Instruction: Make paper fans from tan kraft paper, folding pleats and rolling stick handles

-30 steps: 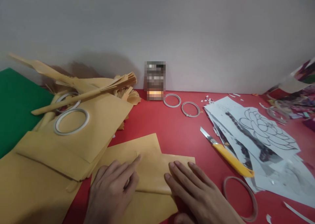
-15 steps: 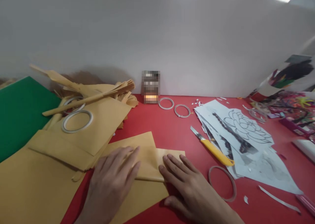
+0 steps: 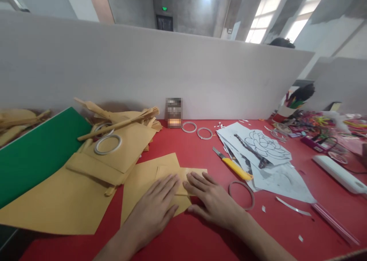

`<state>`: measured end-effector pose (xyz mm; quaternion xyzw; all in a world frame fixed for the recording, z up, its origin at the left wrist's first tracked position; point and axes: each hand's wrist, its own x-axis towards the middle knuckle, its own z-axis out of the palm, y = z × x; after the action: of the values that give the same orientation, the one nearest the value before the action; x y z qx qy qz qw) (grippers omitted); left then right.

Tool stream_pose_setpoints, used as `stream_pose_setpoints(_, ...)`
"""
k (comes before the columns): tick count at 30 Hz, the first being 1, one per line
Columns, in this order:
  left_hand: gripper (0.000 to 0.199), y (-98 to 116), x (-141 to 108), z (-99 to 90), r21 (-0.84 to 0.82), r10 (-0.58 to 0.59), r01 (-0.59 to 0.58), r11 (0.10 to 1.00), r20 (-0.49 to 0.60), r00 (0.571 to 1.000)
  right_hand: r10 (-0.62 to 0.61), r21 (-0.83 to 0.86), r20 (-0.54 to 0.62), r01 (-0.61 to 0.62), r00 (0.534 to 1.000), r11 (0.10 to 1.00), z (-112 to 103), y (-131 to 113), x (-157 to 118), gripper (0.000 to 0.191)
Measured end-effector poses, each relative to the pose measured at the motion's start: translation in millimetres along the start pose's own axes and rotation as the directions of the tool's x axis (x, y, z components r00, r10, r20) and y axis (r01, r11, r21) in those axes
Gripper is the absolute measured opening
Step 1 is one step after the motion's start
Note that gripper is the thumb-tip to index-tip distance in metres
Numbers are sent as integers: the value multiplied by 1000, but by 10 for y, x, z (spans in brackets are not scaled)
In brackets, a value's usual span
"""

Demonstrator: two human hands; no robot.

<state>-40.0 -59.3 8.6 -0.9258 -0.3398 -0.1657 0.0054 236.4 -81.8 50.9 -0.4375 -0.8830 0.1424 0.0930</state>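
Paper point(image 3: 137, 184): plain tan is shown under the left hand point(image 3: 153, 207) and right hand point(image 3: 213, 200).
Table point(image 3: 186, 150): solid red is seen around the grip.
Knife point(image 3: 235, 168): mostly yellow is shown beyond the right hand.
Ring point(image 3: 253, 199): dull brownish pink is seen beside the right hand.
Board point(image 3: 43, 152): green is edged with white, left of the grip.
Sheets point(image 3: 282, 182): white is patterned with black floral linework, right of the grip.

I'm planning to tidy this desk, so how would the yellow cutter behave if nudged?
The yellow cutter would probably move as one stiff piece, its long handle looking solid. It may swivel rather than roll, being slim and lying flat. Its handle end overlaps the white sheets, so these might shift too.
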Motion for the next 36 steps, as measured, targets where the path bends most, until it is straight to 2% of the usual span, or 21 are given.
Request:
stream_pose_setpoints(6,67,-90,-215,-142,11,42,-42,999,21,999,-17,-63,-22,16,1000,998,-13,-37,-34,59)
stream_pose_setpoints(9,69,-116,-287,-197,19,28,-29,999,68,997,-15,-152,-43,8,999,988,-13,-147,31,59)
stream_pose_setpoints(11,68,-116,-312,-202,26,18,-20,999,85,996,-60,-178,-37,53,998,983,12,-232,110,63)
stream_pose_setpoints(15,66,-110,-337,-172,34,8,-11,999,90,996,-190,-76,11,190,982,979,133,-297,224,65)
stream_pose_setpoints(19,66,-138,-381,-192,45,-1,-4,999,110,994,-179,-59,6,179,984,982,206,-261,209,58)
stream_pose_setpoints(24,62,-200,-447,-260,85,45,-51,995,78,996,-172,-120,-2,170,985,978,147,-351,253,52)
stream_pose_setpoints(29,59,-226,-453,-287,64,92,-94,994,28,995,-221,-187,-24,213,975,959,169,-377,341,41)
stream_pose_setpoints(32,55,-230,-448,-277,71,106,-106,992,2,994,-237,-174,-36,228,971,958,195,-337,318,34)
stream_pose_setpoints(36,55,-230,-446,-277,60,95,-94,994,-5,995,-227,-129,-45,220,973,967,153,-320,228,33)
